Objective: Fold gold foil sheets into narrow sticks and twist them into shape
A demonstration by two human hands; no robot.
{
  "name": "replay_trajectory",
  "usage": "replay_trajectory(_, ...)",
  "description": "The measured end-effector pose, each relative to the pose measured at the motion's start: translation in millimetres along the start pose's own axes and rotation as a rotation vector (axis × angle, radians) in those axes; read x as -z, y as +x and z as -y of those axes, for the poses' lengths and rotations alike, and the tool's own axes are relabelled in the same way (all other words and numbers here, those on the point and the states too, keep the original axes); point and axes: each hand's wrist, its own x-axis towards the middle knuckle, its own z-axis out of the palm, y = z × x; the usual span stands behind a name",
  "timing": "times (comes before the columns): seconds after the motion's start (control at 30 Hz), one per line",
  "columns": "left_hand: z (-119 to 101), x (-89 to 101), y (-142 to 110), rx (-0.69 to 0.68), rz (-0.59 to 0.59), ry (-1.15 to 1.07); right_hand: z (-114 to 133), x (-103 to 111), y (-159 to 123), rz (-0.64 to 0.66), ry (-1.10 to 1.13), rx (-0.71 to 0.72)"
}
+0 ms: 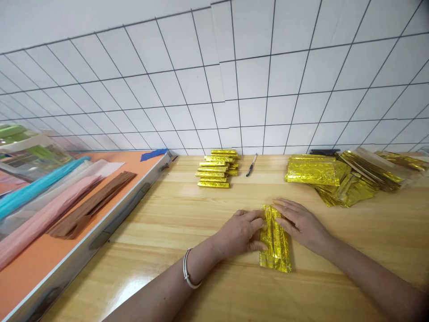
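A sheet of shiny gold foil paper (275, 246) lies on the wooden table, with its long sides folded inward to a seam down the middle. My left hand (244, 231) has a bracelet at the wrist; its bent fingers and thumb grip the sheet's left edge. On the upper right part of the sheet rests my right hand (298, 221), its fingers stretched out and slightly apart. Some of the left fingertips are hidden against the foil. Beyond the hands is a stack of narrow folded gold foil strips (214, 170).
A pen (251, 165) lies right of the strips. Flat gold foil sheets (313, 171) are piled at the back right, near a tiled wall (251, 76). At left, a raised orange board (100, 197) carries rolls of brown (97, 203), pink (50, 210) and blue crepe paper (40, 183).
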Motion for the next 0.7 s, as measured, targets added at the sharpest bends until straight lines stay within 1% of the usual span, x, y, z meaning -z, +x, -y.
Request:
replay_trajectory(0.07,-2,1.8,0,-0.003,-0.002,-0.007,3,3,-9,-0.041,-0.019,-0.051)
replay_trajectory(0.1,-3,2.6,0,-0.003,-0.002,-0.009,6,4,-14,-0.04,-0.026,-0.06)
replay_trajectory(0.23,-4,4.1,0,0.0,-0.003,-0.013,21,6,-32,0.002,-0.056,-0.067)
replay_trajectory(0.33,-4,3.1,-2,-0.004,-0.008,-0.009,29,3,-39,0.055,-0.11,-0.058)
replay_trajectory(0.6,-5,2.7,-3,0.003,0.01,0.012,28,1,-47,0.161,-0.185,-0.012)
replay_trajectory(0.7,-5,4.1,-3,0.006,0.025,0.026,28,0,-48,0.166,-0.188,-0.012)
